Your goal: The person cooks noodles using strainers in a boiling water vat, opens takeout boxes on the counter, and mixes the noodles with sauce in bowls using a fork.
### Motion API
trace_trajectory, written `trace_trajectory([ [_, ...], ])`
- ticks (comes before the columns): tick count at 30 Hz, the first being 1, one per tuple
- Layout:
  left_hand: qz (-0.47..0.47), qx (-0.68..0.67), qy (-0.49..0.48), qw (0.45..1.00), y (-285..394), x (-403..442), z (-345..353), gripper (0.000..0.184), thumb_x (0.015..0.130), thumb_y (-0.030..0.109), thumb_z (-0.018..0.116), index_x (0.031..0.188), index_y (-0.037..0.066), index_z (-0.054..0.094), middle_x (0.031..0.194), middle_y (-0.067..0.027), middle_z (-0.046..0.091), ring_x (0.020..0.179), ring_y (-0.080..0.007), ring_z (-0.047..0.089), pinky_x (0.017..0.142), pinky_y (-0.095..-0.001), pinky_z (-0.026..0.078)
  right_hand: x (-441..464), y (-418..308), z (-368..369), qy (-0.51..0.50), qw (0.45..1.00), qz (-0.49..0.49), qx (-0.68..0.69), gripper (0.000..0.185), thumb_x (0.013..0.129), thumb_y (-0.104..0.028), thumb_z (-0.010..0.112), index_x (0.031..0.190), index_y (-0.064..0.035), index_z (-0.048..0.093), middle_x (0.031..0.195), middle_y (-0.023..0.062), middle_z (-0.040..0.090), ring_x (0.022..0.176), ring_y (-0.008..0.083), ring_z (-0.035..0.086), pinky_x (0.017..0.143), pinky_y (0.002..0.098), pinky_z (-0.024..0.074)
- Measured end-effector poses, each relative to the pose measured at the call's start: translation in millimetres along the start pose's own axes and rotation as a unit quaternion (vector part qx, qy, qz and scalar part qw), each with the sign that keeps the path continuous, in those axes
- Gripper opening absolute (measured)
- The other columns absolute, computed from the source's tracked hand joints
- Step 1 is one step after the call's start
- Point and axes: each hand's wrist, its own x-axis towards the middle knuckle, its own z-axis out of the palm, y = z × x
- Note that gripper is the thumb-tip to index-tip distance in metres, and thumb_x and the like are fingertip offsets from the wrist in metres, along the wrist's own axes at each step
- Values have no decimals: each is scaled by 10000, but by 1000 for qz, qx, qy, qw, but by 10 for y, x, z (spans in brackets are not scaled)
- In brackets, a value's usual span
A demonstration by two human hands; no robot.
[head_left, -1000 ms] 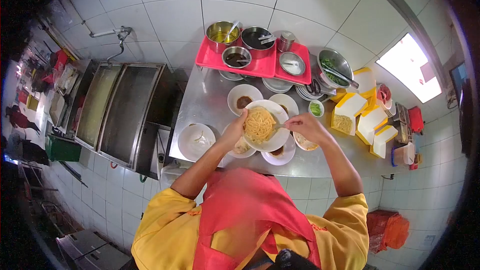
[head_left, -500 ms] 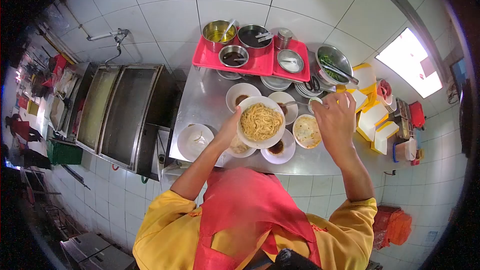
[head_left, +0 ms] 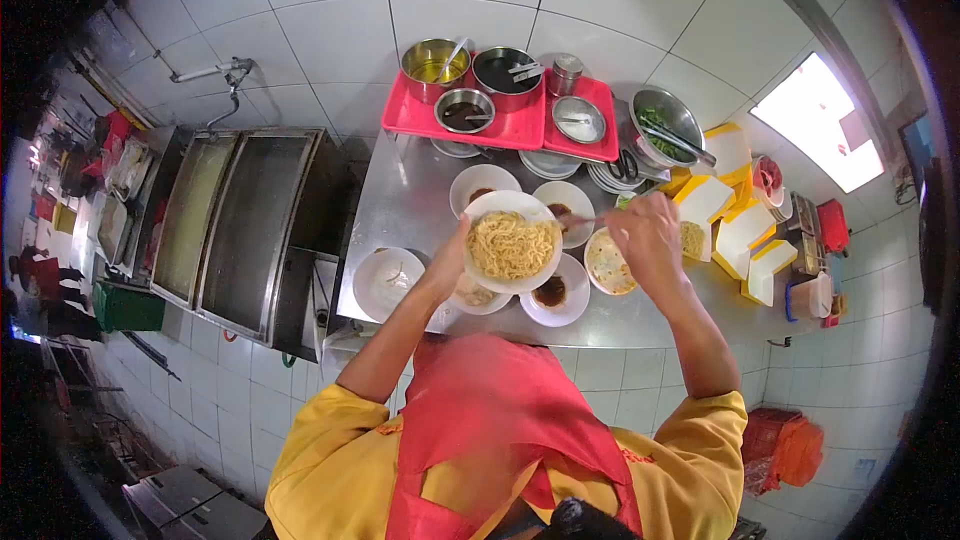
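My left hand (head_left: 450, 265) grips the rim of a white bowl (head_left: 484, 280) and holds it up over the table. Pale yellow noodles (head_left: 516, 245) fill this bowl. Closed around a thin metal utensil (head_left: 588, 224), my right hand (head_left: 648, 235) is just to the bowl's right. The utensil points left toward the noodles; its tip is blurred, so I cannot tell whether it is a fork or a spoon. Around the raised bowl stand white bowls with dark sauce, among them one below right (head_left: 572, 308) and one behind (head_left: 470, 180). A stained bowl (head_left: 606, 275) sits under my right hand.
Red trays (head_left: 400, 118) at the back hold metal pots of oil and dark sauce. A steel bowl of greens (head_left: 665, 120) with tongs stands beside them. Yellow-and-white boxes (head_left: 735, 230) are at the right. An empty-looking white bowl (head_left: 375, 298) is at left, near deep steel vats (head_left: 255, 230).
My right hand has moved slightly left and down, bringing the utensil closer to the noodle bowl. The bowl in my left hand has shifted a little left.
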Motion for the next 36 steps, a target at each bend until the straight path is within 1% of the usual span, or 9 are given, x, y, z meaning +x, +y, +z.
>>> trace_trajectory([
  [4,0,37,-6,999,-34,60,-52,645,991,525,251,1356,19,413,1313,-138,523,1201,-194,515,1018,-341,396,-14,-248,-77,140,964,-87,-209,155,725,-192,631,849,-139,706,794,28,572,850,224,513,836,387,387],
  [10,6,39,-49,998,-237,182,-5,650,989,523,285,1358,3,412,1313,-114,518,1194,-173,509,1022,-316,382,-17,-97,701,-84,990,-30,108,154,803,-188,646,890,-77,705,807,93,629,822,276,574,785,402,443],
  [13,7,-7,-59,998,-170,120,12,646,992,519,276,1365,7,403,1327,-113,506,1204,-172,501,1035,-314,370,68,-11,398,-215,904,127,346,222,835,-201,643,987,-48,694,938,157,684,871,300,635,789,378,483],
  [17,-14,-3,-25,1000,72,-97,46,639,998,512,253,1375,16,393,1345,-110,490,1219,-171,488,1053,-312,351,91,48,37,-154,924,107,333,167,800,-155,660,933,-66,706,851,110,660,842,272,596,804,390,453],
  [19,-4,17,-19,1000,-13,41,-87,642,992,520,260,1374,21,394,1344,-121,494,1223,-192,490,1049,-330,362,88,-85,-144,108,975,-53,-187,127,767,-144,650,873,-100,706,786,69,605,847,237,546,831,395,415],
  [23,13,53,-21,998,-48,117,-131,632,1004,497,241,1364,3,401,1320,-108,509,1199,-172,503,1034,-318,373,69,-269,-105,167,966,-85,-180,112,749,-166,620,827,-139,696,770,51,565,877,214,511,855,393,380],
  [26,11,94,1,996,203,-136,216,643,1000,504,261,1339,-19,422,1299,-108,523,1177,-169,517,1024,-320,384,40,-220,323,-74,981,-49,-173,147,791,-208,610,845,-100,695,779,78,598,872,259,543,822,417,413],
  [33,90,133,-33,987,-257,112,-94,659,976,551,310,1297,4,490,1232,-109,557,1094,-179,537,991,-329,413,-17,306,638,-230,899,110,357,252,828,-229,653,956,-14,684,864,114,688,804,135,608,746,338,487],
  [36,69,150,-10,986,-39,-2,-143,679,973,566,284,1322,17,478,1305,-82,524,1155,-181,509,1005,-321,395,7,235,410,4,996,-87,-9,158,749,-130,692,893,-68,677,837,120,615,864,303,543,817,396,412],
])
